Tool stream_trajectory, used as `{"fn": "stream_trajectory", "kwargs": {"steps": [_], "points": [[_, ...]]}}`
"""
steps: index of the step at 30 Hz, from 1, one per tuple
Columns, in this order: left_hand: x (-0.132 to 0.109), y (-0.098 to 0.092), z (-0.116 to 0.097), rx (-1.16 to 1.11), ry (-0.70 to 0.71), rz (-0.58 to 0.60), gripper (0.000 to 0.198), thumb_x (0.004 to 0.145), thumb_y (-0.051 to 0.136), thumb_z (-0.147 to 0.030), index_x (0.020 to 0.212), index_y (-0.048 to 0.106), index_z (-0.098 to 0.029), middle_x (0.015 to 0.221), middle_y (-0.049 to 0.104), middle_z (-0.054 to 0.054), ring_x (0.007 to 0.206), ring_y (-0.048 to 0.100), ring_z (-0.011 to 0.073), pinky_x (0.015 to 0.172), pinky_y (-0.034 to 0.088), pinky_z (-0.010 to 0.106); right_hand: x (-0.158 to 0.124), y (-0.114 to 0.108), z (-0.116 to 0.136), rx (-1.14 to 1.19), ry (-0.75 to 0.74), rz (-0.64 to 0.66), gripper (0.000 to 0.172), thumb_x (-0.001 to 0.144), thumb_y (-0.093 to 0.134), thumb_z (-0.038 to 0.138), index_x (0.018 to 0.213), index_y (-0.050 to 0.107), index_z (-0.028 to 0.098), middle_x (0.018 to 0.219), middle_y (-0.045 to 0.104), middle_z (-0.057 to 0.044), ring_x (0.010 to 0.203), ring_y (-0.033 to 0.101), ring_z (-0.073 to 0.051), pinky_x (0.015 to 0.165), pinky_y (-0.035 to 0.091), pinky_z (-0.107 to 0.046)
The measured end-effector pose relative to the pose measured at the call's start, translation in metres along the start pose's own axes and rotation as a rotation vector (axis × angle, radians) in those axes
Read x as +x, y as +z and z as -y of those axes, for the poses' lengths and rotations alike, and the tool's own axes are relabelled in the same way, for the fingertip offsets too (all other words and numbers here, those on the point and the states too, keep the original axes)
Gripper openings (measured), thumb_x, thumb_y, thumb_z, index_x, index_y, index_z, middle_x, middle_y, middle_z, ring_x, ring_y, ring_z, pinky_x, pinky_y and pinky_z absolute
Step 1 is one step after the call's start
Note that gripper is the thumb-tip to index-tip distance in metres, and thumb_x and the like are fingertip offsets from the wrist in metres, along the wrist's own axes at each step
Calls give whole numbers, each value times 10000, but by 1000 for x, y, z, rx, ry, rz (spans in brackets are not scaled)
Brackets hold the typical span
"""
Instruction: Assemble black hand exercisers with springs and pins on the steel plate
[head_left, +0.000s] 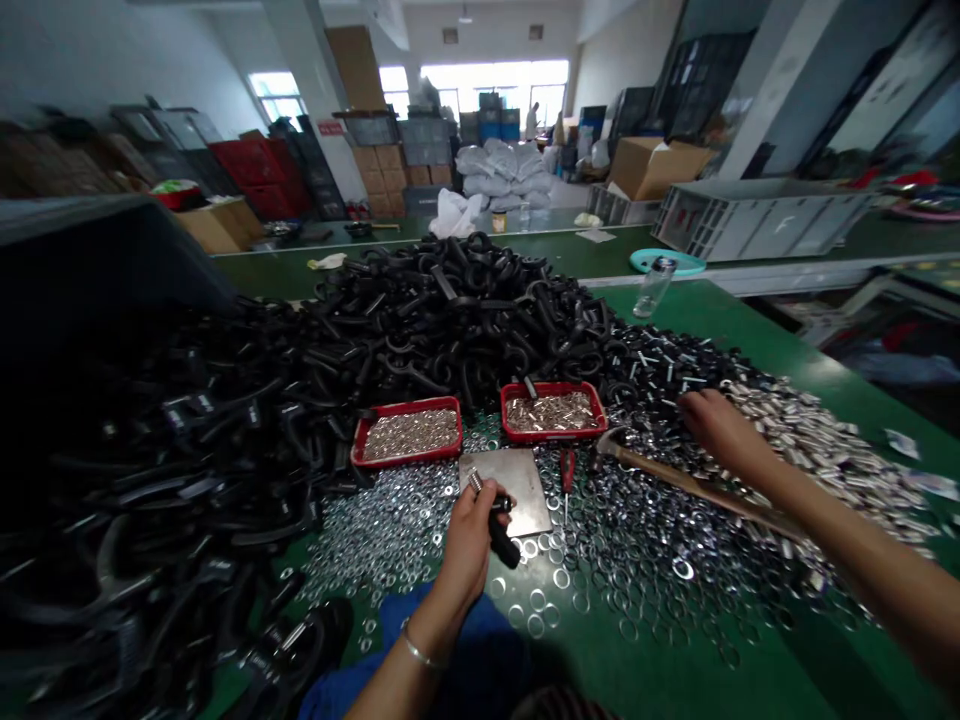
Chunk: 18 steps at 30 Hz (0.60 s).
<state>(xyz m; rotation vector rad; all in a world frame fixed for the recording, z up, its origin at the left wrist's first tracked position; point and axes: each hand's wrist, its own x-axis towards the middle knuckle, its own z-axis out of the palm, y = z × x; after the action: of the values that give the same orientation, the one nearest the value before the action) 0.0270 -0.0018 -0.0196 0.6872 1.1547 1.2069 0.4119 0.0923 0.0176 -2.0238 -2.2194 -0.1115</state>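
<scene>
My left hand (474,525) is closed around a black curved handle part (504,543), above a flat metal plate (534,488). A silver ribbed metal piece (475,481), spring-like, sticks up by the thumb; whether it is joined to the handle part I cannot tell. My right hand (718,428) reaches out to a pile of small black and silver pins (664,370), fingers bent together at its edge. What those fingertips hold is hidden. Below that arm lies a claw hammer (660,470) with a wooden handle. Near the plate rests a red-handled screwdriver (567,470).
Two red trays (406,461) (555,436) hold small metal pieces. Behind and left rises a heap of black handle parts (480,320). Loose metal rings (536,600) cover the front, silver cylinders (840,450) the right. A clear bottle (654,288) stands behind the pins, before a grey crate (765,215).
</scene>
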Motion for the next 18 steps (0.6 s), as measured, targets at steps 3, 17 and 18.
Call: {"fn": "stream_trajectory", "kwargs": {"steps": [3,17,18], "points": [[5,3,-3,-66,11,2,419,808,656,-560,895,564,-161,814,631,8,580,537,72,609,441,217,-22,-7,72,402,-248,26,260,955,530,316,1119,694,201,1026,654,-116,935,617,-241,837,490,-360],[0,-10,-20,302,185,22,347,919,522,-514,913,608,-178,854,633,26,716,589,147,674,483,260,-61,-7,214,782,-471,147,163,936,574,264,1088,617,225,998,674,-75,912,657,-229,816,536,-385],[0,-10,-21,308,183,25,347,921,521,-514,915,608,-178,860,634,27,713,590,147,672,482,260,-63,-8,215,765,-437,140,138,931,576,263,1058,604,217,965,673,-72,873,657,-227,782,536,-375]]}}
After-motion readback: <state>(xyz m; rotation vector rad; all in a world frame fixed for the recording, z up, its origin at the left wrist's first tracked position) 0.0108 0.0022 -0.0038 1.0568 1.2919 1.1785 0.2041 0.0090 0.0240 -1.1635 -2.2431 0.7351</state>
